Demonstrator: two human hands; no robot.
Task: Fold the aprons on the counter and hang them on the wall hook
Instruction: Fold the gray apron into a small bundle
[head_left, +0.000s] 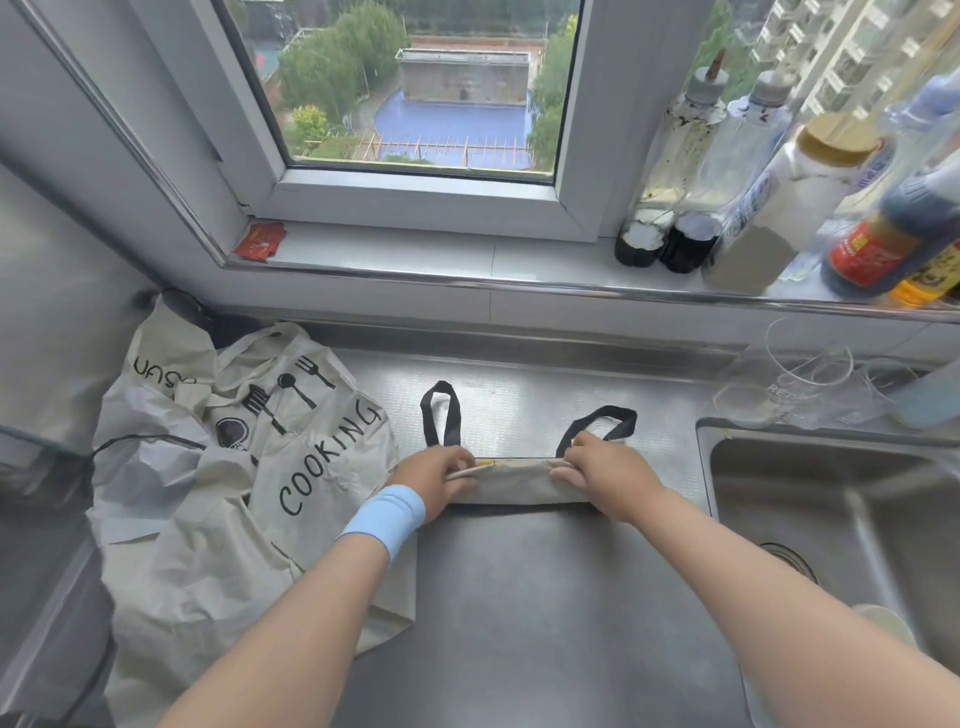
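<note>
A cream apron (519, 480) lies folded into a narrow band on the steel counter (545, 597), with two black strap loops (441, 413) sticking out toward the window. My left hand (436, 475) grips the band's left end, fingers curled over it. At the right end, my right hand (605, 475) pinches the fabric with thumb and fingers. A second cream apron (311, 457), printed with "COOKING" and black utensil shapes, lies crumpled and unfolded on the counter to the left. No wall hook is in view.
A steel sink (841, 519) opens at the right. Clear glasses (800, 379) stand behind it. Sauce and seasoning bottles (769, 208) line the windowsill at the right, and a red packet (260, 240) lies at its left end. A black cord (130, 441) crosses the crumpled fabric.
</note>
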